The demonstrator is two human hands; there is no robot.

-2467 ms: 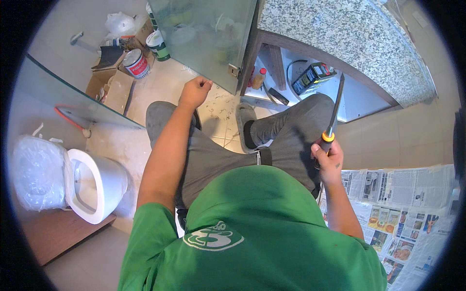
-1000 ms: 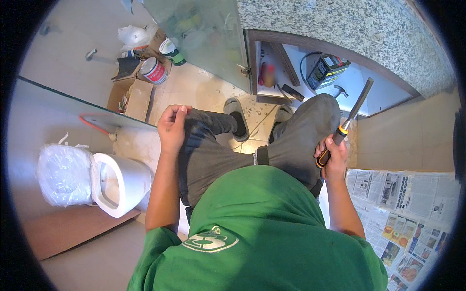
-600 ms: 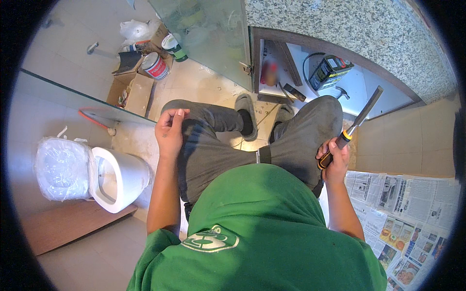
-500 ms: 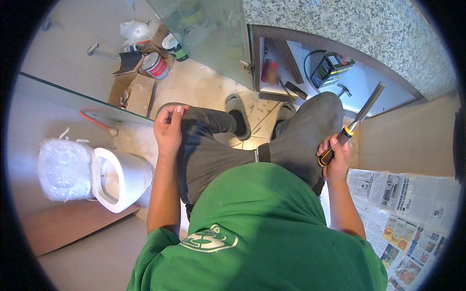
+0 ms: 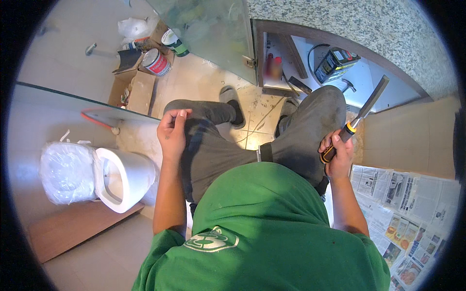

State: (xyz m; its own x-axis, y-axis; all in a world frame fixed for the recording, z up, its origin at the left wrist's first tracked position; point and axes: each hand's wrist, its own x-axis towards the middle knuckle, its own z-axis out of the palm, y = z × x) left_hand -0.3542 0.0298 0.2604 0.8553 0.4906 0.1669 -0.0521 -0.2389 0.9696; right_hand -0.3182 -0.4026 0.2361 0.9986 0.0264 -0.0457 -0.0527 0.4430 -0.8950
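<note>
My right hand point(image 5: 338, 154) is wrapped round the dark handle of a wood chisel point(image 5: 373, 101), beside my right thigh. Yellow bands ring the handle, and the flat metal blade points up and away to the right, touching nothing that I can see. On my left knee rests my left hand point(image 5: 172, 136), its fingers loosely curled with the thumb against them and nothing visible in them. Past the right knee, inside an open cabinet point(image 5: 279, 92), lie a hammer point(image 5: 348, 86), a dark rectangular can point(image 5: 336, 64) and a dark-handled tool point(image 5: 300, 85).
A toilet point(image 5: 127, 180) with a plastic-wrapped tank stands at left, near a glass panel point(image 5: 87, 101). Beyond it are a cardboard box point(image 5: 141, 92) and paint cans point(image 5: 156, 62). A glass door point(image 5: 213, 36) hangs ahead. Newspaper point(image 5: 412, 194) covers a surface at right.
The view has shifted slightly. The chisel's blade has tilted a little higher, while both hands keep nearly the same places and poses.
</note>
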